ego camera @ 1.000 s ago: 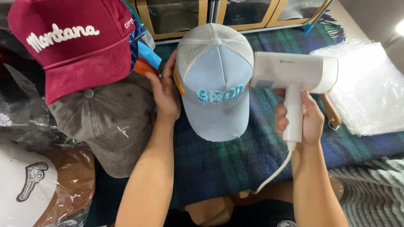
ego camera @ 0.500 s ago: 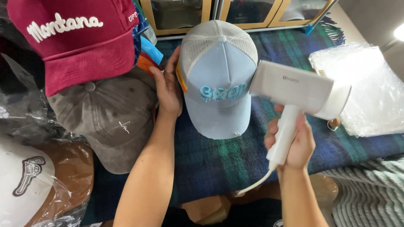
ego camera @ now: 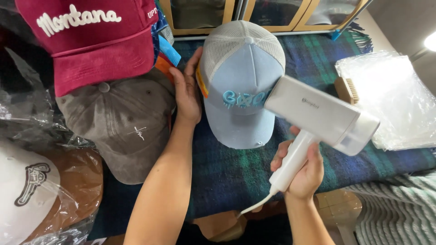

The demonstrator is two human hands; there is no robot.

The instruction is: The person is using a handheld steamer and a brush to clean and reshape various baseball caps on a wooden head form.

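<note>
A light blue cap [ego camera: 240, 86] with a white mesh back lies on a dark plaid blanket [ego camera: 227, 168]. My left hand [ego camera: 186, 90] rests flat against the cap's left side, fingers apart. My right hand [ego camera: 302, 170] grips the handle of a white handheld steamer [ego camera: 320, 118]. The steamer's head is tilted, and its nozzle end sits over the right part of the cap's front panel. A white cord runs down from the handle.
A maroon cap [ego camera: 95, 41] and a grey-brown cap [ego camera: 120, 120] lie left of my left hand. A white and brown cap in plastic [ego camera: 41, 190] sits at lower left. Clear plastic bags [ego camera: 395, 97] and a wooden brush [ego camera: 347, 89] lie at right.
My right hand has swung the steamer leftward and tilted it, bringing its nozzle over the blue cap's front. My left hand stays against the cap's side.
</note>
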